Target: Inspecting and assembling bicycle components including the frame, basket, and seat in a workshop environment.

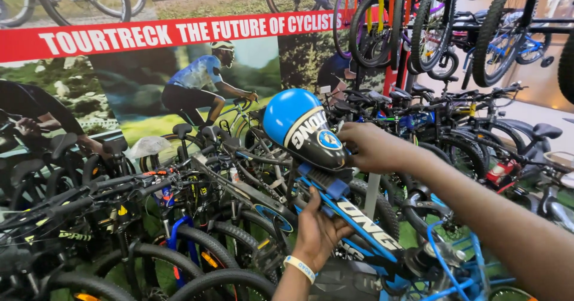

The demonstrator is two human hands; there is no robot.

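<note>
— Where are your hands right now?

— My right hand (373,148) is up at about two o'clock from my left, fingers closed on the rear end of the blue and black saddle (305,127). The saddle tilts nose-up toward ten o'clock, and its blue top faces me.

— And the left?

— My left hand (317,232) sits lower, at six o'clock from the saddle, clenched around the blue bike frame (359,229) just under the blue ribbed clamp (326,181). There's a pale wristband (300,268) on that wrist.

— So the saddle is between them?

— Above the left, just left of the right, touching only the right. I cannot tell how it joins the clamp.

— What surrounds you?

— Rows of parked bicycles (149,217) from seven to nine o'clock, more hanging bicycles (442,32) at one o'clock, and a cyclist poster (197,80) with a red banner (119,35) at eleven.
</note>
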